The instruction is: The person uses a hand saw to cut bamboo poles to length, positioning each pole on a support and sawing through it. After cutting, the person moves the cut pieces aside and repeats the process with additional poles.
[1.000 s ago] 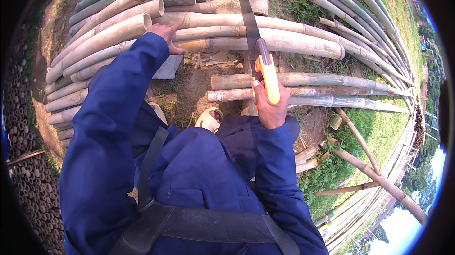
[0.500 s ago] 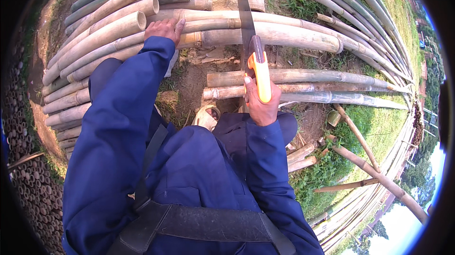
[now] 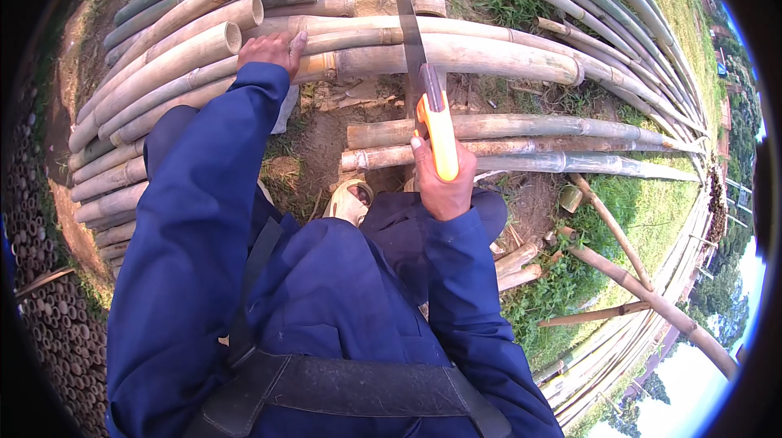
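Note:
My right hand (image 3: 444, 181) is closed round the orange handle (image 3: 441, 142) of a handsaw. Its long dark blade (image 3: 405, 10) points away from me and crosses a thick pale bamboo pole (image 3: 489, 60) and the thinner bamboo pole (image 3: 371, 37) behind it. Whether the teeth sit in a cut cannot be made out. To the left, my left hand (image 3: 271, 54) grips the poles from above, fingers over them and thumb out along the top. Nearer my knees, below the saw handle, lie several shorter bamboo poles (image 3: 505, 128).
Cut bamboo poles (image 3: 195, 45) are stacked at the left. More long poles (image 3: 603, 10) spread at the far right. A propped wooden pole frame (image 3: 643, 304) stands at the lower right. My shoe (image 3: 349, 200) rests on the dirt between my knees and the poles.
The saw and my right hand have drawn back slightly toward me. My left hand keeps its place on the poles. The whole view has shifted a little.

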Available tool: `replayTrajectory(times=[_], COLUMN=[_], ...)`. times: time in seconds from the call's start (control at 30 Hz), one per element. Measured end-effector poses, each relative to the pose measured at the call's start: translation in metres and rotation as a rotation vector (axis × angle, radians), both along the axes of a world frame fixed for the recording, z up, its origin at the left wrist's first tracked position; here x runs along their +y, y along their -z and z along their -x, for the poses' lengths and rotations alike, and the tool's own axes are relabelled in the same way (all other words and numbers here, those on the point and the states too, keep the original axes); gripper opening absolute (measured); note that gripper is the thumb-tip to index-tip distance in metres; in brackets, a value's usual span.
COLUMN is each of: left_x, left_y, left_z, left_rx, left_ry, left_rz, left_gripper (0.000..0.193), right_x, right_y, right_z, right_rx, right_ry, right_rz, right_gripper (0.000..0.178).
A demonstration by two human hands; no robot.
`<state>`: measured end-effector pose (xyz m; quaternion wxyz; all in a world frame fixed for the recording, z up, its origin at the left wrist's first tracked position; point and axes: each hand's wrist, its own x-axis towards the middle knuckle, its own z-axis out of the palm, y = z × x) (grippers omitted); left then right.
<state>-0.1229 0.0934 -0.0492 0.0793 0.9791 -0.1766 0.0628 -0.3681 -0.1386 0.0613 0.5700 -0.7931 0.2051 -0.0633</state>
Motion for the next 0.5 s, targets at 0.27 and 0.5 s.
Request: replayTrajectory(times=[0.27, 0.5], left_x=[0.006, 0.002], left_y=[0.002, 0.005], left_z=[0.000, 0.004], left_rx=[0.040, 0.037], left_ry=[-0.028, 0.000], left_rz=[-0.035, 0.001], left_gripper=[0.058, 0.058], right_x=[0.012, -0.005], right_y=[-0.030, 0.013], right_z=[0.093, -0.018], right_rx=[0.133, -0.023], right_ry=[-0.036, -0.011], right_rz=[0.060, -0.033], right_gripper=[0.030, 0.012])
